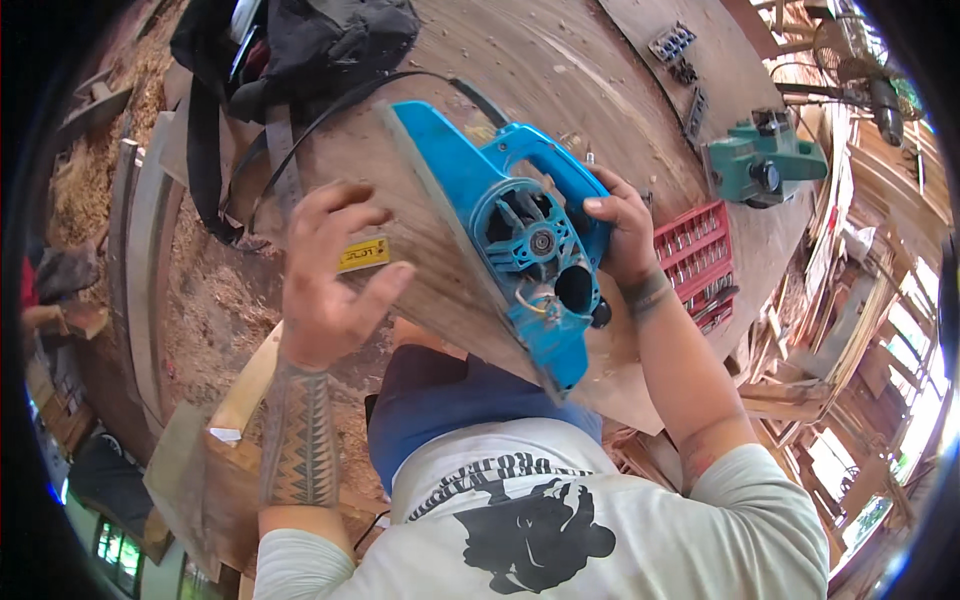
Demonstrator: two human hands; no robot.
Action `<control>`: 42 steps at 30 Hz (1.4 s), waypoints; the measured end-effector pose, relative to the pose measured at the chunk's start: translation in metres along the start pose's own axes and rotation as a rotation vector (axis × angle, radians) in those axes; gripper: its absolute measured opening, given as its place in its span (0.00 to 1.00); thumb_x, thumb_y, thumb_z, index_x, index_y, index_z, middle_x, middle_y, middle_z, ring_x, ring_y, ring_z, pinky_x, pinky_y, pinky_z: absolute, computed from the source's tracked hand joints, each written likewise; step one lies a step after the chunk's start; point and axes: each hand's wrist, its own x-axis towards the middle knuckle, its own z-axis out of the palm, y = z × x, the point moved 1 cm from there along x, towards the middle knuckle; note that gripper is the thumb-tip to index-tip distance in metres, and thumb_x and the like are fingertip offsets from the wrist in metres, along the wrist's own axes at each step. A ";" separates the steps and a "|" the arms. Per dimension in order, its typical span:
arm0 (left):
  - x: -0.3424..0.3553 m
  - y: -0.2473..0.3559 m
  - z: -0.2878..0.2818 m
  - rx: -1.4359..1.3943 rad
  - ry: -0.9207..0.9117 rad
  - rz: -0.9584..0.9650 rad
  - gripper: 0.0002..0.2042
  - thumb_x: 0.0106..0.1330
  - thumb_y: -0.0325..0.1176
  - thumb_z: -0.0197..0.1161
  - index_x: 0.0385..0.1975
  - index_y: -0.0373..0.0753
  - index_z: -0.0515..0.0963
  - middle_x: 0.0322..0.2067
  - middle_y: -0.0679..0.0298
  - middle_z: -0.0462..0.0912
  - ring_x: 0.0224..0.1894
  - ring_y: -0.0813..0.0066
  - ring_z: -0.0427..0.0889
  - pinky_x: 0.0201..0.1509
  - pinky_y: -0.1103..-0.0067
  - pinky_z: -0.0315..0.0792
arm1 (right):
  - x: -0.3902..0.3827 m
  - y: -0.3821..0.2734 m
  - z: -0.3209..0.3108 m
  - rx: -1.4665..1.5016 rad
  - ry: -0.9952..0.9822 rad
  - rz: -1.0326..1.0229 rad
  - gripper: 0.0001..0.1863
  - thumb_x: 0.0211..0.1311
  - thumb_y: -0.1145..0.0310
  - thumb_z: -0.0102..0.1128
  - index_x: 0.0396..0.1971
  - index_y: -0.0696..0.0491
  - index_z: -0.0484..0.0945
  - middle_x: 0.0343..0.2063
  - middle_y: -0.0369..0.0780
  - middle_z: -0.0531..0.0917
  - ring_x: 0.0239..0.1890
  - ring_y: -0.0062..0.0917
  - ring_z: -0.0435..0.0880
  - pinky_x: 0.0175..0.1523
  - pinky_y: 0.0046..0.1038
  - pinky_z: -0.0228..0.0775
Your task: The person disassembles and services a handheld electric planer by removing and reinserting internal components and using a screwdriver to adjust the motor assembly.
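Note:
A blue electric hand planer [520, 230] is tipped on its side over the wooden workbench [560, 70], its open side showing a round pulley and inner parts. My right hand [622, 225] grips its blue handle from the right. My left hand [330, 270] hovers to the left of the tool's flat metal base, fingers spread, holding nothing. A black power cord [340, 105] runs from the planer toward the back left.
A green power planer [762, 160] sits at the bench's right. A red bit case [700, 260] lies beside my right wrist. A black bag [300, 50] rests at the back left. Sawdust covers the floor at left; timber stacks fill the right side.

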 end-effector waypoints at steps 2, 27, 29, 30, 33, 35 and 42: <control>0.016 0.023 0.016 -0.122 -0.007 0.053 0.19 0.62 0.37 0.78 0.49 0.35 0.82 0.56 0.47 0.79 0.63 0.48 0.77 0.69 0.62 0.71 | -0.003 0.001 0.009 -0.034 0.066 -0.008 0.31 0.61 0.65 0.69 0.63 0.63 0.77 0.38 0.41 0.85 0.32 0.26 0.86 0.40 0.30 0.82; 0.024 0.030 0.035 -0.422 0.144 0.105 0.20 0.69 0.33 0.64 0.58 0.32 0.78 0.67 0.42 0.80 0.79 0.41 0.65 0.87 0.51 0.47 | -0.018 -0.029 -0.009 -0.601 0.152 -0.325 0.23 0.75 0.59 0.71 0.58 0.60 0.81 0.45 0.39 0.84 0.45 0.22 0.82 0.53 0.25 0.77; 0.017 0.032 0.031 -0.421 0.272 0.071 0.17 0.63 0.28 0.68 0.52 0.34 0.80 0.64 0.44 0.80 0.75 0.42 0.69 0.84 0.54 0.54 | -0.028 -0.041 -0.031 -0.514 0.148 -0.167 0.20 0.75 0.63 0.69 0.58 0.61 0.82 0.44 0.35 0.82 0.46 0.16 0.81 0.53 0.22 0.76; 0.014 0.035 0.025 -0.186 0.245 0.144 0.15 0.61 0.29 0.70 0.48 0.36 0.81 0.61 0.46 0.81 0.71 0.45 0.72 0.80 0.55 0.59 | -0.034 -0.043 -0.040 -0.516 0.126 -0.172 0.20 0.75 0.63 0.69 0.58 0.61 0.82 0.44 0.35 0.82 0.46 0.16 0.81 0.53 0.22 0.76; -0.001 0.047 0.019 0.103 0.279 0.220 0.11 0.54 0.31 0.75 0.37 0.42 0.85 0.50 0.56 0.81 0.55 0.55 0.76 0.65 0.61 0.70 | -0.048 -0.044 -0.052 -0.554 0.146 -0.138 0.19 0.76 0.66 0.67 0.59 0.62 0.81 0.45 0.34 0.81 0.47 0.14 0.79 0.53 0.20 0.75; -0.013 0.056 0.021 0.193 0.133 0.270 0.11 0.51 0.31 0.75 0.35 0.47 0.86 0.46 0.62 0.80 0.51 0.58 0.74 0.59 0.62 0.70 | -0.055 -0.044 -0.053 -0.556 0.134 -0.192 0.19 0.76 0.70 0.65 0.60 0.63 0.79 0.49 0.36 0.80 0.49 0.15 0.79 0.54 0.22 0.76; -0.016 0.078 0.030 0.357 0.118 0.346 0.14 0.47 0.35 0.81 0.36 0.52 0.88 0.39 0.73 0.78 0.45 0.65 0.74 0.52 0.65 0.66 | -0.077 -0.072 -0.026 0.451 -0.353 -0.109 0.45 0.70 0.71 0.60 0.82 0.67 0.49 0.72 0.63 0.69 0.75 0.51 0.75 0.74 0.55 0.76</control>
